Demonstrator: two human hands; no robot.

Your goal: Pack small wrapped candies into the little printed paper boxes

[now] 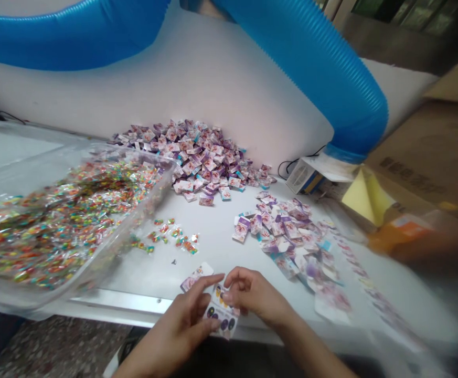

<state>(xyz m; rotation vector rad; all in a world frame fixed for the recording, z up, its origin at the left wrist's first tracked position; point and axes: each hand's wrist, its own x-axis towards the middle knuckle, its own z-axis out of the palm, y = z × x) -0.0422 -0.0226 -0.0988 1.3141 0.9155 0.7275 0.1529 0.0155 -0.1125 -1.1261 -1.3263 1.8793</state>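
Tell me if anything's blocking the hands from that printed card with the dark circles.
Nothing visible blocks them: the left hand and the right hand are both directly on the printed card, with nothing between hands and card.

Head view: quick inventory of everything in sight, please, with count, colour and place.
blue hose: two stretches, blue, along the wall
table: one, white, beneath the piles
clear tray: one, clear, on the left of the table
packets: too many to count, multicoloured, in the tray, a few loose beside it
sachets: too many to count, purple and white, heaped by the wall and to the right
cardboard box: one, brown, far right
printed card: one, white with dark circles, between the hands
left hand: one, on the card
right hand: one, on the card
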